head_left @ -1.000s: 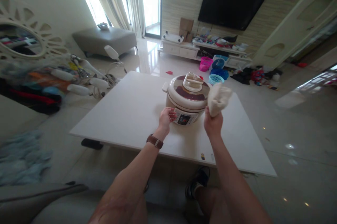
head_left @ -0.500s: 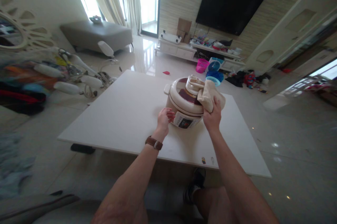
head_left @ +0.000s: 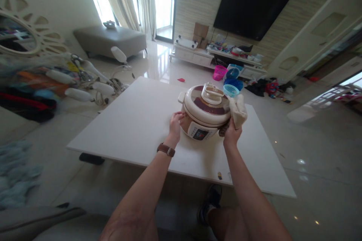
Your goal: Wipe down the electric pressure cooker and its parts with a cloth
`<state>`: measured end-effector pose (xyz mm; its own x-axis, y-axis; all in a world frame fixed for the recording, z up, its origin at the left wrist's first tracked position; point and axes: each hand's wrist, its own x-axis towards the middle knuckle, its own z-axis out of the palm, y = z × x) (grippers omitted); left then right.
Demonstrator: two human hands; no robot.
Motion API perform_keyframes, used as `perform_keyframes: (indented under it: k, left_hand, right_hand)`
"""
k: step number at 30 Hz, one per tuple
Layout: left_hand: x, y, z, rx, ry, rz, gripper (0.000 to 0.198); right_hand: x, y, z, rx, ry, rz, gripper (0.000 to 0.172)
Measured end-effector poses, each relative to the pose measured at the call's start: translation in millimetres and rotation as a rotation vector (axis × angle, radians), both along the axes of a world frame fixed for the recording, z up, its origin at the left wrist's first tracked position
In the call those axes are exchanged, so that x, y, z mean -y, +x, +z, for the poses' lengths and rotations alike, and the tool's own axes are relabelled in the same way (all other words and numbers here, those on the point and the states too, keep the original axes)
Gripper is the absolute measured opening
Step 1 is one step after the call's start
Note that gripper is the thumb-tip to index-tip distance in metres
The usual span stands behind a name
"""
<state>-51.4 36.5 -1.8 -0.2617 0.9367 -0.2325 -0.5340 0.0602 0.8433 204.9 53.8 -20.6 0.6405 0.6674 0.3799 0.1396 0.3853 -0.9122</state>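
While, at three o'clock on the cooker (head_left: 207, 118), my right hand (head_left: 232, 135) grips a cloth (head_left: 239, 112) and, at eight, my left hand (head_left: 175, 125) curls loosely, the tabletop (head_left: 132, 126) beneath runs widest toward nine, a television (head_left: 253, 5) hanging at one.

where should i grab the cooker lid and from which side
Probably by the raised handle on top of the lid, from above: it juts up near the centre, while the rim is smoothly rounded and the cloth in the right hand hides part of its right edge.
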Motion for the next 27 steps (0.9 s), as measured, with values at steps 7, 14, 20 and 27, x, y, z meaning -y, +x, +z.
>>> perform_keyframes:
  k: [7, 14, 20, 27]
  left_hand:
    - [-35.4, -14.7, 16.3, 0.341, 0.126, 0.005, 0.020]
    - [-44.4, -13.1, 16.6, 0.592, 0.165, -0.022, 0.024]
    - [-34.7, -19.2, 19.6, 0.653, 0.100, 0.008, 0.035]
    - [-20.7, -33.5, 22.3, 0.679, 0.060, 0.084, 0.035]
  right_hand:
    - [-9.3, 45.7, 9.4, -0.640, 0.024, 0.176, 0.042]
    - [0.7, 63.7, 12.6, -0.775, -0.045, 0.223, 0.040]
    - [2.1, 65.1, 13.1, -0.800, -0.029, 0.292, 0.042]
    - [17.1, 61.1, 11.6, -0.803, -0.002, 0.390, 0.038]
